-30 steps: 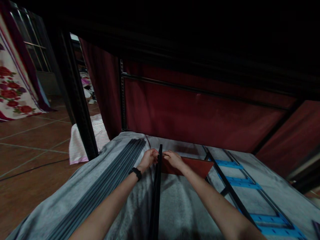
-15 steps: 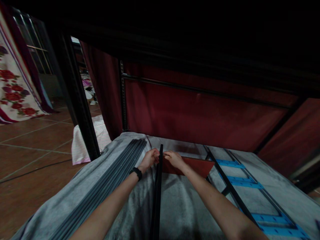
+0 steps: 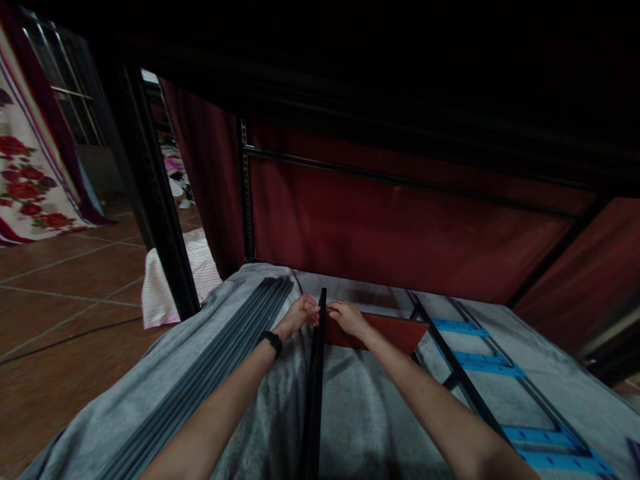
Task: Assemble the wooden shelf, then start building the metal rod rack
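My left hand, with a black band on the wrist, is at the left side of a long black metal bar. Its fingers are bent together close to the bar near the far end; anything between them is too small to make out. On the bar's other side, my right hand pinches something I cannot make out, close against the metal. A reddish-brown board lies just beyond and below the right hand, running from this bar to a second black bar on the right.
Several grey rods lie bundled at left on the grey blanket. Black frames with blue pieces lie at right. A black post stands at left; a dark structure hangs overhead. Dark red cloth covers the back.
The left hand's fingers have shifted slightly at the bar. The right hand, the bar and the board look the same.
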Tool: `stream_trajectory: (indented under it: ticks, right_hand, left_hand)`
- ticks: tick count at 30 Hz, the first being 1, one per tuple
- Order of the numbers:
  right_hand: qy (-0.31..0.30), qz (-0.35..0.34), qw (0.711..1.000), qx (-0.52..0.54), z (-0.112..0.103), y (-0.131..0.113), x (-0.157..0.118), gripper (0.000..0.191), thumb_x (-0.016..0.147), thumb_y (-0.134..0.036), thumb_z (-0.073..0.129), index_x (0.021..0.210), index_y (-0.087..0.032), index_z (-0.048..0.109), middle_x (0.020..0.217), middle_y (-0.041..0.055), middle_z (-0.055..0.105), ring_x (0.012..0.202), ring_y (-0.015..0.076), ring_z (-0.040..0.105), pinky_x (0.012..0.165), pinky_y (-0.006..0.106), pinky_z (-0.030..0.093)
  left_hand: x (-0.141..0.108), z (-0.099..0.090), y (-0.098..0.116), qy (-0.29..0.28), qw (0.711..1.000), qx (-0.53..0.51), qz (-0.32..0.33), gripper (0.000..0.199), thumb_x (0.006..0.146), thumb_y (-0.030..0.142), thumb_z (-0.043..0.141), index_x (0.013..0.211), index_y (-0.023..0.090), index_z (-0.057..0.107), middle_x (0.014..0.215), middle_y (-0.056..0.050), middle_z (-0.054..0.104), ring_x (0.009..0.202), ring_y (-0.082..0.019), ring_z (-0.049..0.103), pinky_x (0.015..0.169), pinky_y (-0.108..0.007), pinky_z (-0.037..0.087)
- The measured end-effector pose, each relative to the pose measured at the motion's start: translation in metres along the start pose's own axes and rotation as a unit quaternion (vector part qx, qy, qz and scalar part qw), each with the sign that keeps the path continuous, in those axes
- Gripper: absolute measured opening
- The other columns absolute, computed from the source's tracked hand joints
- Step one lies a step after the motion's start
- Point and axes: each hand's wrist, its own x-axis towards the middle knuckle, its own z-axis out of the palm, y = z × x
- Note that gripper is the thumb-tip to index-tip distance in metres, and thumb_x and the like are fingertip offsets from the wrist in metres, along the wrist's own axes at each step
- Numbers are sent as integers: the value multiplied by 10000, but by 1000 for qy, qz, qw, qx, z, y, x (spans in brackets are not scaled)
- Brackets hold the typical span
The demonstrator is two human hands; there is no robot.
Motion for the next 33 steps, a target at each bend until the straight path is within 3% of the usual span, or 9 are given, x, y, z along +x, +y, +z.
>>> stream_trajectory:
  ticks: [5,12,21,28,33]
  right_hand:
    - [5,-2,1000,3,1,0,0,319,940,-233,470,1175,-255,684,1225,37,695,1161,190,605,996,297,399]
    - [7,3,1000,-3,1,-1,0,308,932,-231,484,1164,-248,686,1222,45,697,1156,199,607,1003,309,392]
    - [1,3,1000,-2,-2,-2,-2,337,938,-236,472,1206,-261,674,1246,37,690,1178,191,596,1006,299,388]
    - [-1,0,1000,-5,0,1,1,341,936,-231,479,1214,-268,672,1252,27,689,1174,185,598,1004,296,389]
    - [3,0,1000,-9,2,2,1,341,946,-248,469,1215,-255,677,1242,43,692,1167,195,603,1002,296,390]
  left_hand:
    - [-3,-1,1,17,999,-39,-14,457,620,474,838,780,178,529,626,0,672,508,-119,602,508,-215,415]
    - [-4,5,-4,89,992,-85,-1,390,573,374,879,708,155,586,531,54,564,473,-60,440,486,-197,307]
    - [-5,12,-13,105,984,-140,-13,393,607,434,846,787,141,657,718,-8,655,628,-87,568,616,-199,426]
    - [-5,11,-15,111,984,-139,-31,398,587,435,853,725,148,615,621,5,620,519,-74,517,535,-198,380]
    - [-8,12,-9,122,986,-115,3,332,582,365,846,712,158,621,627,13,622,567,-86,529,570,-204,393]
